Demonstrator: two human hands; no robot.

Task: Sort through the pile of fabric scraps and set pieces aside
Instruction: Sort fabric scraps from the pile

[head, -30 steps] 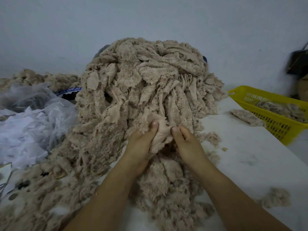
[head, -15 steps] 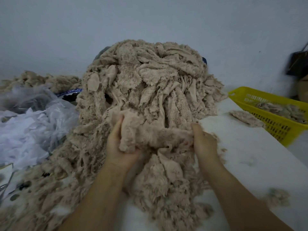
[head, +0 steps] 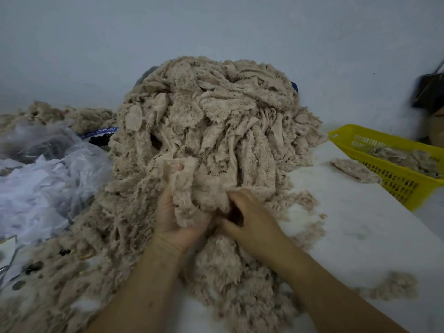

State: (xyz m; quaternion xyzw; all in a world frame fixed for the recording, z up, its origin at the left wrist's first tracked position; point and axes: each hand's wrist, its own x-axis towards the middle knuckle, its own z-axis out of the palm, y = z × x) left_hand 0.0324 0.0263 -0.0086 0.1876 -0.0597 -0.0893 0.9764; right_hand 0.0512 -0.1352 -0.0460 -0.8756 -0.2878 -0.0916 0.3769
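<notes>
Right grip point(head: 252, 219) has slid in beside left grip point(head: 177, 219); both clamp one scrap point(head: 199, 195) (pile point(head: 216, 111) looms behind, basket point(head: 389, 176) right).

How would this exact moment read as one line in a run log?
left hand: grips beige scrap | right hand: grips same scrap | pile: behind hands | yellow basket: right, holds scraps
</notes>
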